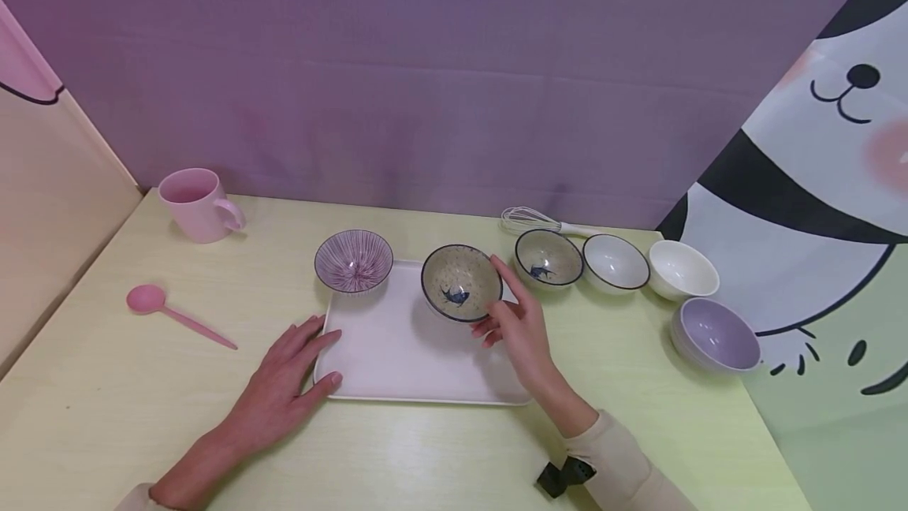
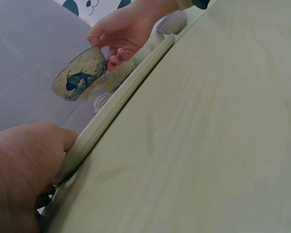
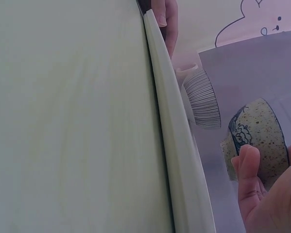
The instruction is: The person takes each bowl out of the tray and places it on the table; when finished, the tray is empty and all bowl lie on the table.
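Right now, the right hand (image 1: pixel 521 330) pinches the speckled bowl with the blue fish (image 1: pixel 457 278) by its right side and holds it up over the white tray (image 1: pixel 418 361), nearer the tray's back edge than its front edge. Its wide mouth points up. The left hand (image 1: pixel 284 385) lies with loose, stretched fingers on the tray's left edge; I cannot tell if any fingertips go under it. The bowl looks like baked clay with a shiny coat, so it is likely hard and stiff and won't bend when squeezed. It is small, so I think it is not very heavy, but it may weigh more than a plastic one. The shiny skin could be slippery, and a bump could chip the thin rim or crack it. A good place to hold is where the hand is: one finger up by the rim and others lower on the outside wall. Two hands would be safer, since one side takes all the weight. The purple striped bowl (image 1: pixel 353 261) sits at the tray's back left corner, so there is something to knock into there.
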A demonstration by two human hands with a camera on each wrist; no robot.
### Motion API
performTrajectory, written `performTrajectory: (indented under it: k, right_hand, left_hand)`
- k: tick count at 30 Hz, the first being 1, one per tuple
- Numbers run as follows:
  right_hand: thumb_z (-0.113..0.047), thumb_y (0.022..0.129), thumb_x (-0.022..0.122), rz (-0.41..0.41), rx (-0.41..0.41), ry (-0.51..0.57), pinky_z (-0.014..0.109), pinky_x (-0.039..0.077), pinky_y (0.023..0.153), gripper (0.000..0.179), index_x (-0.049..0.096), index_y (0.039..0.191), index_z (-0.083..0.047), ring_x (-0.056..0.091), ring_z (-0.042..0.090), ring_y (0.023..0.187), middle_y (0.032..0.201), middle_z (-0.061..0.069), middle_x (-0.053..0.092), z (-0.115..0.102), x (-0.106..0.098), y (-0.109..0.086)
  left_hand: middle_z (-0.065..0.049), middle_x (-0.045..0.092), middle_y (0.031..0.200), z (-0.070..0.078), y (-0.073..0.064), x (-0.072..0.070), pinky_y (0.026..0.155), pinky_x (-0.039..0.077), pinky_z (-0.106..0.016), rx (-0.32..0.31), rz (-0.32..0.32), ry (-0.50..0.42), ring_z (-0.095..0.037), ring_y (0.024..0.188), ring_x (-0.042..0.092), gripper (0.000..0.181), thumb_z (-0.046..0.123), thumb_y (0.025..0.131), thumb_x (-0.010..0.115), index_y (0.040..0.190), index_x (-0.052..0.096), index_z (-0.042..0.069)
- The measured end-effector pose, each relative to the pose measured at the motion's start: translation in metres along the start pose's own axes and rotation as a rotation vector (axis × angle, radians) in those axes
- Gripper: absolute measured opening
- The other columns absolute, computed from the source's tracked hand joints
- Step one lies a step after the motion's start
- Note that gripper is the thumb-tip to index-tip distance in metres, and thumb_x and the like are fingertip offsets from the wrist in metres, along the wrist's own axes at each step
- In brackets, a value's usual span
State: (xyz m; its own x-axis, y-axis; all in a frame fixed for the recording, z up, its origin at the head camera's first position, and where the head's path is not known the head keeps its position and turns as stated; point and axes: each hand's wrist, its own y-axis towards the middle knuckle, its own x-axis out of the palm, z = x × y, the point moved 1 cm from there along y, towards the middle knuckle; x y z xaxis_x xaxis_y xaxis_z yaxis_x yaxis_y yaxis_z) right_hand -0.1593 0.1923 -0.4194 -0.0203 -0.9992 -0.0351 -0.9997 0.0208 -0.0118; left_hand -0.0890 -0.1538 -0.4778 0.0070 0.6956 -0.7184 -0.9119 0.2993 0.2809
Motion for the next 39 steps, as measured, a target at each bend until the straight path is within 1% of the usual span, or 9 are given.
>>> performTrajectory:
  k: [7,10,13,15,20,22,26,33,39]
  right_hand:
    - [0.009,0.098,0.047,0.019,-0.009,-0.029,0.024,0.058,0.052,0.076,0.053,0.167,-0.024,0.072,0.017,0.061,0.076,0.021,0.074,-0.001,-0.010,-0.014]
    - [0.010,0.098,0.046,0.021,-0.019,-0.027,0.025,0.058,0.052,0.076,0.053,0.167,-0.022,0.072,0.018,0.060,0.077,0.022,0.074,-0.004,-0.016,-0.019]
    - [0.010,0.098,0.045,0.023,-0.030,-0.026,0.025,0.059,0.052,0.076,0.053,0.167,-0.021,0.072,0.018,0.060,0.082,0.024,0.075,-0.007,-0.022,-0.023]
    - [0.010,0.098,0.045,0.028,-0.037,-0.024,0.025,0.059,0.052,0.076,0.053,0.167,-0.021,0.072,0.017,0.060,0.084,0.022,0.076,-0.009,-0.026,-0.025]
    - [0.011,0.099,0.045,0.045,-0.046,-0.025,0.025,0.058,0.051,0.075,0.052,0.168,-0.019,0.070,0.017,0.059,0.077,0.012,0.075,-0.011,-0.036,-0.030]
    - [0.011,0.099,0.044,0.051,-0.053,-0.029,0.025,0.058,0.051,0.076,0.051,0.168,-0.018,0.070,0.018,0.059,0.074,0.011,0.074,-0.012,-0.041,-0.033]
    - [0.012,0.099,0.043,0.060,-0.057,-0.046,0.026,0.059,0.051,0.075,0.049,0.169,-0.015,0.070,0.021,0.058,0.070,0.011,0.072,-0.011,-0.050,-0.041]
    - [0.012,0.100,0.043,0.079,-0.034,-0.089,0.027,0.059,0.051,0.074,0.049,0.169,-0.015,0.070,0.021,0.058,0.068,0.012,0.070,-0.007,-0.068,-0.053]
    - [0.012,0.101,0.043,0.104,-0.034,-0.072,0.027,0.059,0.051,0.073,0.051,0.167,-0.017,0.070,0.023,0.058,0.069,0.012,0.071,-0.002,-0.082,-0.062]
  left_hand:
    - [-0.022,0.047,0.170,0.002,0.000,-0.001,0.129,0.028,-0.071,-0.012,-0.006,-0.010,-0.049,0.158,0.039,0.056,0.028,0.105,0.076,0.156,0.062,0.009]
    - [-0.022,0.048,0.169,0.001,0.000,0.000,0.130,0.028,-0.068,0.003,0.004,-0.009,-0.049,0.157,0.040,0.056,0.027,0.105,0.077,0.156,0.062,0.008]
    - [-0.022,0.048,0.169,0.000,0.000,0.001,0.131,0.028,-0.064,0.020,0.017,-0.001,-0.048,0.157,0.041,0.056,0.026,0.105,0.077,0.156,0.063,0.008]
    - [-0.022,0.049,0.168,0.000,0.000,0.001,0.131,0.028,-0.063,0.024,0.020,0.003,-0.048,0.156,0.041,0.056,0.026,0.105,0.077,0.156,0.063,0.008]
    - [-0.022,0.049,0.168,-0.001,0.000,0.001,0.131,0.028,-0.063,0.021,0.022,0.002,-0.048,0.156,0.041,0.056,0.026,0.105,0.077,0.155,0.063,0.008]
    - [-0.022,0.049,0.168,0.000,-0.001,0.001,0.132,0.028,-0.061,0.022,0.023,0.004,-0.048,0.156,0.042,0.056,0.026,0.104,0.078,0.155,0.063,0.008]
    - [-0.023,0.050,0.167,0.000,-0.001,0.001,0.133,0.027,-0.058,0.028,0.026,0.007,-0.048,0.155,0.043,0.056,0.026,0.104,0.078,0.155,0.063,0.008]
    - [-0.023,0.049,0.168,0.001,0.000,0.000,0.130,0.029,-0.065,0.017,0.014,0.004,-0.049,0.156,0.041,0.056,0.027,0.105,0.077,0.155,0.063,0.008]
    - [-0.023,0.048,0.169,0.001,-0.001,0.000,0.131,0.028,-0.064,0.002,0.005,0.000,-0.048,0.157,0.040,0.056,0.027,0.105,0.077,0.155,0.063,0.008]
